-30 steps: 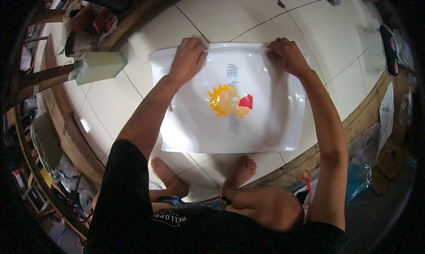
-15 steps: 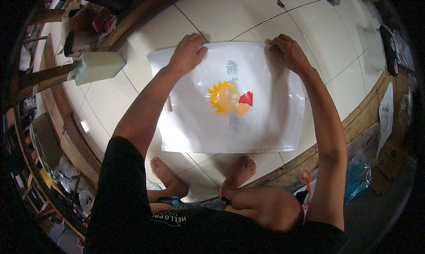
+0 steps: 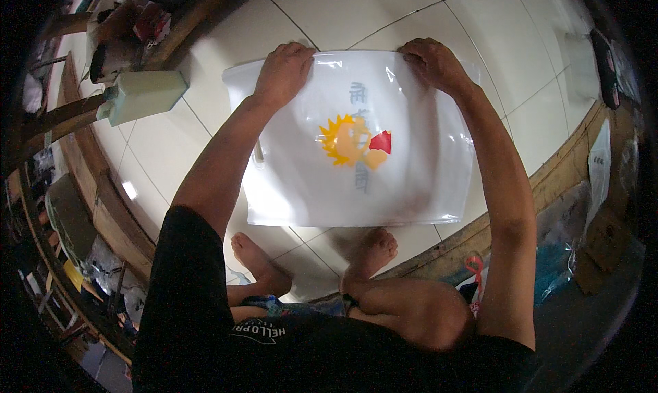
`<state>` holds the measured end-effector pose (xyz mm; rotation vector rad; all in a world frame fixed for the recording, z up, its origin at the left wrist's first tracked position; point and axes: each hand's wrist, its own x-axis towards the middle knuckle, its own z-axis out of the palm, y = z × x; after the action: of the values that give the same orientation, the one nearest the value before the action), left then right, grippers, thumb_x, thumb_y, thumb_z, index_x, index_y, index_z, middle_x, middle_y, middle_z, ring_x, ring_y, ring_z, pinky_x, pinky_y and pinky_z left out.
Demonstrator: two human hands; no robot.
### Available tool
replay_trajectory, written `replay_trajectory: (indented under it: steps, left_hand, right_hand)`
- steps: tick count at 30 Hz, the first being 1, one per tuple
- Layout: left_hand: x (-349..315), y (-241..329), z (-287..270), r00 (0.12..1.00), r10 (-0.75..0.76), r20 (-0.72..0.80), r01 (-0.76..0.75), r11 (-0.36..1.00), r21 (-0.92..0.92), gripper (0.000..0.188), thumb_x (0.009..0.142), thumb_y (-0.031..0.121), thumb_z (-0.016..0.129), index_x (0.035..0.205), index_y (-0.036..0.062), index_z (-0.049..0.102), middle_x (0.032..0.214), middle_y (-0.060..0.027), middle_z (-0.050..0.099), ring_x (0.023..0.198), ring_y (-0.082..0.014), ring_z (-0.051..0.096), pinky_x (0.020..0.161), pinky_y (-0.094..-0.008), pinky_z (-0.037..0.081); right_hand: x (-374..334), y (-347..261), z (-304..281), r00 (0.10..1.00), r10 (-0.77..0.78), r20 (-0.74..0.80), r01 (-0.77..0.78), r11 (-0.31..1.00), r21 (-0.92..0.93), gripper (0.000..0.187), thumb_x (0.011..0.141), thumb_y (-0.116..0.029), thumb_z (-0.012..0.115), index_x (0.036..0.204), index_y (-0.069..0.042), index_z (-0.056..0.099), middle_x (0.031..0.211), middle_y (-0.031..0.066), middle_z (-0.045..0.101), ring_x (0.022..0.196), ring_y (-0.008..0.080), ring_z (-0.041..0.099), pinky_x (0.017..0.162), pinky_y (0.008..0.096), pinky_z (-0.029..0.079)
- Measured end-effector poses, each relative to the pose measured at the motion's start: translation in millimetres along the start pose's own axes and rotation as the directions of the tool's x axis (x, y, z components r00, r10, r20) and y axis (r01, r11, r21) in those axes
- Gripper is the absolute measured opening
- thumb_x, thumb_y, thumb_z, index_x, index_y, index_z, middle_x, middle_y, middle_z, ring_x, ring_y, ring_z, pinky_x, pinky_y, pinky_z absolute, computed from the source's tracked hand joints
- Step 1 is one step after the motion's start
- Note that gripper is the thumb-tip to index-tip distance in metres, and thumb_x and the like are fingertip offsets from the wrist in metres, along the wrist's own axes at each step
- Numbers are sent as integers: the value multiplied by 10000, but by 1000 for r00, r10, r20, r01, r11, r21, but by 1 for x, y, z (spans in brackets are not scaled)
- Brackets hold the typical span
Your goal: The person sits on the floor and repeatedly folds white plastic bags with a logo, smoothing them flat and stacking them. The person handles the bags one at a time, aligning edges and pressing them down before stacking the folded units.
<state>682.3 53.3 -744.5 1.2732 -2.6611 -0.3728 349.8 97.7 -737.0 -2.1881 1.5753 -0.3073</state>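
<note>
A white, glossy plastic bag [image 3: 295, 180] lies spread flat on the tiled floor before my bare feet. It bears a yellow, orange and red print and a column of faint grey characters; a slot-like cut-out shows at its left side. My left hand [image 3: 286, 69] is closed on the far edge toward the left corner, fingers curled over it. On the same edge, farther right, my right hand [image 3: 432, 63] grips the plastic with bent fingers. Between the hands that edge runs nearly straight, with shiny creases beside the right hand. The fingertips are partly hidden.
To the left, a pale green plastic jug [image 3: 147, 97] lies by a wooden frame [image 3: 103, 187]. A wooden beam [image 3: 555, 177] runs along the right, with clear plastic wrap and cardboard [image 3: 606, 239] beyond it. Pale floor tiles [image 3: 384, 16] stretch beyond the bag.
My right hand has shifted slightly left and away from me along with the bag's far edge, and new shiny creases show there. The whole view has also tipped a little.
</note>
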Motion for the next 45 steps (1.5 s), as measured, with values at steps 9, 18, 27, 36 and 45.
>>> replay_trajectory:
  steps: [9, 18, 27, 36, 45]
  left_hand:
    - [-11, 5, -13, 987, -30, -158, 45, 995, 92, 334, 921, 182, 570, 1204, 9, 612, 1196, -181, 605, 1126, -332, 554, 1010, -453, 423]
    - [-194, -27, -18, 548, -791, 271, 809, 420, -411, 755, 797, 374, 687, 1271, -168, 457, 1123, -327, 592, 994, -401, 629, 886, -432, 510]
    - [-170, 7, -12, 431, -887, 167, 895, 444, 48, 714, 769, 395, 679, 1199, -133, 467, 1224, -327, 471, 1107, -460, 549, 967, -451, 467]
    - [-174, -9, -37, 491, -744, 452, 841, 270, -469, 708, 732, 325, 766, 1159, -156, 468, 1112, -300, 590, 999, -350, 640, 849, -456, 539]
    - [-177, -5, -62, 590, -350, 728, 699, -230, -677, 616, 863, 402, 676, 1267, -34, 511, 1143, -150, 616, 1021, -268, 623, 945, -403, 491]
  right_hand:
    - [-21, -7, -2, 971, 86, -224, -92, 996, -13, 335, 905, -199, 608, 1212, -67, 631, 1171, 152, 655, 1116, 341, 600, 976, 435, 480]
    - [-210, 10, 30, 586, 809, -43, -750, 562, 349, 585, 870, -325, 703, 1240, 98, 542, 1078, 243, 621, 996, 321, 584, 848, 396, 466]
    - [-197, -24, 6, 560, 822, 104, -683, 386, 620, 449, 863, -263, 702, 1163, 46, 578, 1004, 224, 674, 865, 306, 674, 746, 381, 534]
    - [-201, -11, 23, 539, 840, 64, -757, 450, 474, 529, 852, -275, 706, 1167, 93, 492, 1018, 184, 648, 820, 234, 651, 696, 365, 542]
    - [-207, -31, 6, 558, 772, 305, -525, 44, 850, 617, 887, -240, 678, 1363, 44, 407, 1144, 173, 629, 993, 232, 635, 814, 352, 537]
